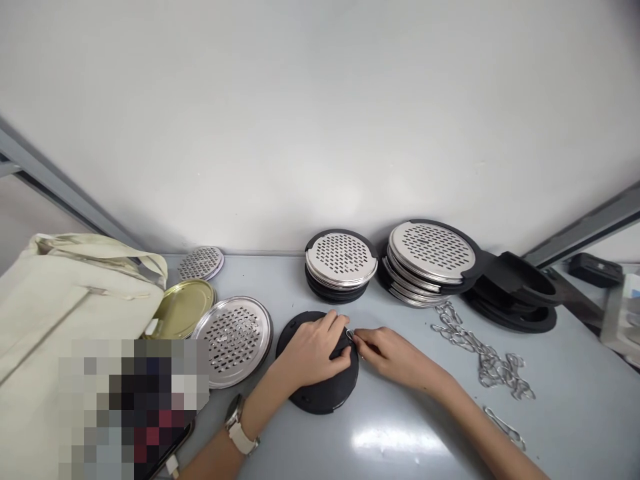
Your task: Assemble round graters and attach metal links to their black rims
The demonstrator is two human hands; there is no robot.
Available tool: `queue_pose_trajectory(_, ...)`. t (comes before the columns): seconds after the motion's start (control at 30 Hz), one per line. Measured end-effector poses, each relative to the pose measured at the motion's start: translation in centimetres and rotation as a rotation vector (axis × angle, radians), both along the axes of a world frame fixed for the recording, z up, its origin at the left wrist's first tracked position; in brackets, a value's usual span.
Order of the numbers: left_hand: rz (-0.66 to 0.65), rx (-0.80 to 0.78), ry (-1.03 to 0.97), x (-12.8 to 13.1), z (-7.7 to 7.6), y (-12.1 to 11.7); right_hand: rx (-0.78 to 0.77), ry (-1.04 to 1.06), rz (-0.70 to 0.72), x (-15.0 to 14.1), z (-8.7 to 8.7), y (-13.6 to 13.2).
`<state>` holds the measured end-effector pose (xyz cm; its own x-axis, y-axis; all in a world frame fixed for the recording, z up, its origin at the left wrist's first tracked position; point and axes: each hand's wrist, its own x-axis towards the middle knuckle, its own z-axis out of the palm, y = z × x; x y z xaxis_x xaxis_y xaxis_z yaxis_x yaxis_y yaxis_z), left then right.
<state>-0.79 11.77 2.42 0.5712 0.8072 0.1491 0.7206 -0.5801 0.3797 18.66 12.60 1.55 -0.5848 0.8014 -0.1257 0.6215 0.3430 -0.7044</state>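
Observation:
A black round disc [320, 398] lies on the table in front of me. My left hand [317, 350] rests across its top, with the fingers curled around a raised part near its right side, partly hidden under the hand. At that side, my right hand [377, 350] pinches a small metal wire clip [350, 333] between thumb and index finger. The clip's loop touches or nearly touches the disc's edge; which of these I cannot tell. More wire clips [493, 363] lie in a loose trail to the right, and a single one [504, 428] sits nearer to me.
Behind my hands stand a smaller stack of perforated metal plates [341, 257] and a larger stack [433, 250], both with black rims. Black rings [520, 313] are at right. A perforated plate [233, 340], a gold lid [185, 308] and a cream bag [65, 300] occupy the left.

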Motion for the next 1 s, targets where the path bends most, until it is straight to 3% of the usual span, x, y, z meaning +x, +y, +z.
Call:
queue_pose_trajectory(0.17,-0.068,0.047,0.034,-0.13,0.05,0.06,0.013,0.032,-0.015,0.17,-0.10,-0.05)
queue_pose_trajectory(1.0,-0.084,0.082,0.088,-0.29,0.06,0.14,0.071,-0.093,0.012,-0.07,0.24,-0.09)
